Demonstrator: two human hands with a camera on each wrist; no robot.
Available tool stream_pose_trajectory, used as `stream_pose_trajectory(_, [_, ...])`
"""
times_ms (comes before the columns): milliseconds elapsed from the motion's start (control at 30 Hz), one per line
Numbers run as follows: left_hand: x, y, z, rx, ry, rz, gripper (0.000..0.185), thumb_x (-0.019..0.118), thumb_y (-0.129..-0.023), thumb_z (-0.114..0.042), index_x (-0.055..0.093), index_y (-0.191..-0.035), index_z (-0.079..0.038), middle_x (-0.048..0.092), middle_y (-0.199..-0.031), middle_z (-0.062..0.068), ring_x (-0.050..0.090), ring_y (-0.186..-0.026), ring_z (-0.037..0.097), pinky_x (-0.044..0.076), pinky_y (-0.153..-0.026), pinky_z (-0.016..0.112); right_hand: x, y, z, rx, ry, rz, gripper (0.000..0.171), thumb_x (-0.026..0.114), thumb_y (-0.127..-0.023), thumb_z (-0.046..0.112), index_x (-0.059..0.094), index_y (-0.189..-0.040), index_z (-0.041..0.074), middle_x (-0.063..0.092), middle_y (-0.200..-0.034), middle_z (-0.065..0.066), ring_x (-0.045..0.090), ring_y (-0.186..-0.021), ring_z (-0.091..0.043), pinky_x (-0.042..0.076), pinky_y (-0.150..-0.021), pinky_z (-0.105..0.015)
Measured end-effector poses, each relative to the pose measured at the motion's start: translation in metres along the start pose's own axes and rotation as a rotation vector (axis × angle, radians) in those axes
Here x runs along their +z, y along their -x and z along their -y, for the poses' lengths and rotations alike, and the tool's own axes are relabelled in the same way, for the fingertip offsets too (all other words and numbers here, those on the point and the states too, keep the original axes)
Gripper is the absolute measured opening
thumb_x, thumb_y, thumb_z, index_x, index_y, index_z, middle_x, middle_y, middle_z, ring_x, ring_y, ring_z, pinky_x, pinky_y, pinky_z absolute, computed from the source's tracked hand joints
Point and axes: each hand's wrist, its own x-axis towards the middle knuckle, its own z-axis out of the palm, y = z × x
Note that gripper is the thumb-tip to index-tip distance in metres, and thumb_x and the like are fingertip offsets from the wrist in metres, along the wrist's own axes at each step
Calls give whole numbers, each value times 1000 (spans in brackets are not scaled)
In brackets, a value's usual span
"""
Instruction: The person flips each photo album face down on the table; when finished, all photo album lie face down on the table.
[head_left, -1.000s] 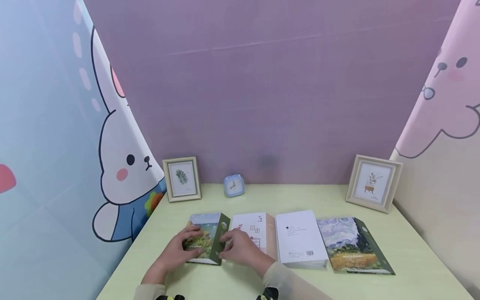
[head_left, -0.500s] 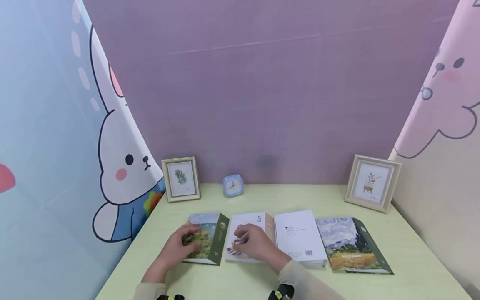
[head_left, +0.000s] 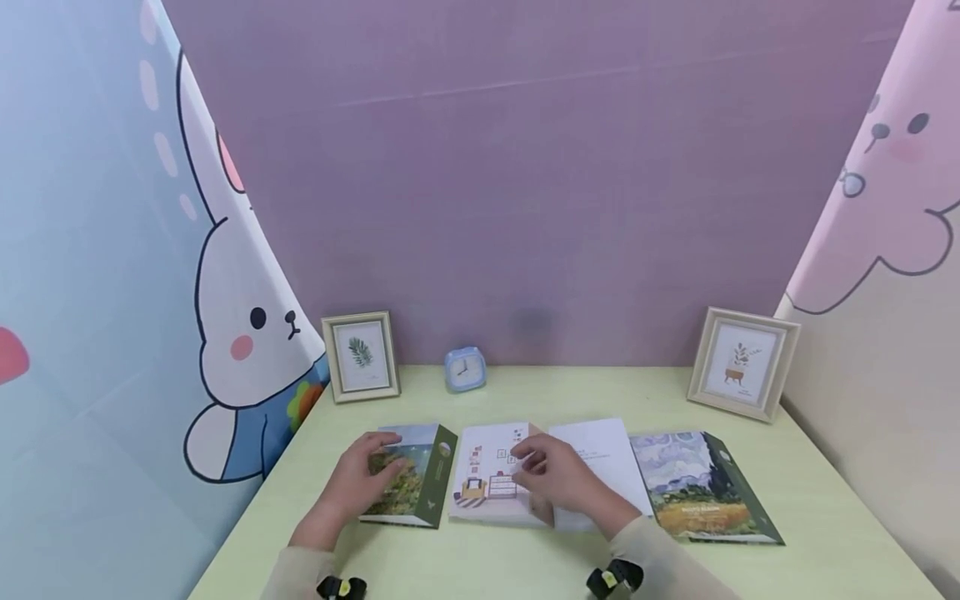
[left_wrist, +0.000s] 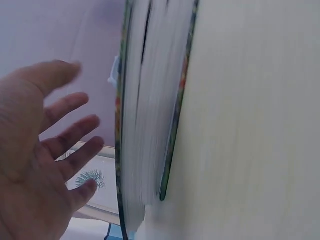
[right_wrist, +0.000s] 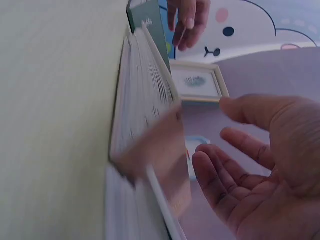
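Observation:
Four books lie in a row on a pale green table [head_left: 495,567]. My left hand [head_left: 360,485] lies with straight fingers on the leftmost book [head_left: 420,479], which has a landscape cover and a green spine. In the left wrist view the left hand [left_wrist: 45,150] is spread beside that book's page edge [left_wrist: 145,125]. My right hand [head_left: 562,479] is over the right edge of the second book [head_left: 487,475], a white one with furniture drawings. It partly covers the white third book [head_left: 607,450]. In the right wrist view the right hand [right_wrist: 260,175] is relaxed beside the second book's beige spine [right_wrist: 160,165], gripping nothing.
A fourth book [head_left: 697,487] with a painted field cover lies at the right end. Two picture frames [head_left: 360,357] [head_left: 742,362] and a small blue clock [head_left: 465,369] stand at the table's back edge. Cartoon-rabbit panels close in both sides, and a purple wall closes the back.
My right hand has moved right, from the green spine of the left book across the second book to its right edge. The left hand has stayed on the left book.

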Motion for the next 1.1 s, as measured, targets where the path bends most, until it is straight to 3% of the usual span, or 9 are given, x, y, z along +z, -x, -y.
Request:
stream_pose_trajectory(133, [-3,-5,1,51,-63,-40,48,77,-98,-32,64,-141,-14,56,-147,12,63,-121,41,52,-102,61,-25,8,-9,-60,27,-73,34,79,-94,14,70,-126,7,68,-121,-9,68,-107,-29,60,-93,-46])
stream_pose_trajectory(267, [-5,-10,2,128,-174,-101,55,74,-99,-41,62,-144,-12,53,-151,18,53,-132,44,30,-114,74,-54,17,-21,-93,147,-177,38,80,-94,18,70,-129,11,65,-130,-7,66,-117,-33,55,-102,-54])
stream_pose_trajectory(400, [-7,-14,4,169,-247,-130,60,73,-98,-44,59,-147,-12,50,-153,21,44,-142,44,11,-117,80,-85,29,-34,-72,286,-261,48,80,-95,30,65,-138,14,55,-147,-12,54,-133,-41,46,-109,-65])
stream_pose_trajectory(633, [-13,-19,4,167,-342,-119,72,72,-96,-53,52,-155,-15,40,-160,22,35,-147,46,7,-116,81,-133,54,-53,-2,452,-278,71,75,-96,47,53,-151,7,31,-165,-24,30,-146,-55,35,-107,-79])
stream_pose_trajectory(933, [-23,-25,8,154,-420,-90,81,73,-94,-58,47,-158,-16,37,-162,25,29,-150,47,4,-116,82,-178,79,-79,-18,630,-319,81,81,-91,44,50,-148,-3,27,-162,-35,29,-140,-63,29,-106,-82])
stream_pose_trajectory(1100, [-30,-27,13,119,-449,-67,84,71,-93,-61,47,-158,-14,34,-164,24,26,-152,48,3,-116,81,-201,92,-94,-29,701,-359,87,81,-90,46,45,-151,-5,26,-160,-40,26,-140,-67,9,-111,-85])
